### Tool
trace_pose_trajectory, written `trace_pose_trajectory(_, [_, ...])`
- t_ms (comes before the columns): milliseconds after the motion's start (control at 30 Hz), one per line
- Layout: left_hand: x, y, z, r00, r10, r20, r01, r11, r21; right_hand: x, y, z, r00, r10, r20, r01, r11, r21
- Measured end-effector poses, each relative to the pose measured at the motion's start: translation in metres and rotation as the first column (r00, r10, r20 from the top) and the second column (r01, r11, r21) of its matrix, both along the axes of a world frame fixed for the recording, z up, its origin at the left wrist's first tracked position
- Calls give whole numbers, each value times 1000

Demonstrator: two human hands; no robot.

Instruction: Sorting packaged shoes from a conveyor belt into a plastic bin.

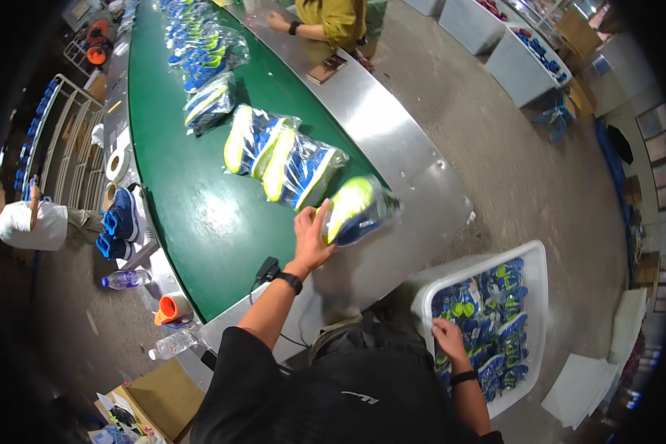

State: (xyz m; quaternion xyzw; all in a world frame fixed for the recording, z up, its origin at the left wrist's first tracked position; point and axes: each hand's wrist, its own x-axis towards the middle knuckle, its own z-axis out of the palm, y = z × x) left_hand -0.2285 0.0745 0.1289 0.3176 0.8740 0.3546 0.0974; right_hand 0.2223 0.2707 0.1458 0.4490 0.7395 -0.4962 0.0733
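A bagged pair [357, 209] of blue-and-lime shoes hangs on the pinch of my left hand [314, 240], thumb and fingers closed on its near end; blur hides whether it clears the surface below. The film looks slick, and so small a hold could let the shoes slide or the plastic tear.

Just beyond my left hand, two more bags [301, 169] lie touching on the green belt [192, 251]; a sideways swing might drag the nearer one askew. To the hand's right, the metal ledge [414, 177] offers nothing to stop a dropped pair from reaching the floor.

My right hand [449, 340] rests at the near wall of a white tub [538, 296], fingers curled; whether they grip the rim, I cannot tell. Packed rows inside could snag an added bag. Behind my left hand, an adapter [268, 271] trails a cord that might catch my wrist.
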Motion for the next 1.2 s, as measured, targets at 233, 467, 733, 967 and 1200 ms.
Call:
trace_pose_trajectory(233, [57, -115, 0, 955, -105, -278, 81, 992, -96, -55, 18, -5, 988, -19, -151, 18, 1000, -10])
trace_pose_trajectory(467, [107, -149, 0, 636, 410, 654, -580, 813, 55, -150, 7, -7, 954, 170, -247, -219, 958, -186])
trace_pose_trajectory(733, [150, -98, -18, 767, 185, 614, -430, 859, 279, -201, -71, -53, 851, 433, -297, -483, 868, -118])
trace_pose_trajectory(967, [110, -32, 42, 237, -176, 955, -598, 748, 287, -225, -51, 35, 934, -137, -329, -54, 858, -511])
trace_pose_trajectory(1200, [126, 16, 81, -4, -233, 972, -621, 763, 181, -215, -37, 72, 752, -605, -262, 311, 676, -668])
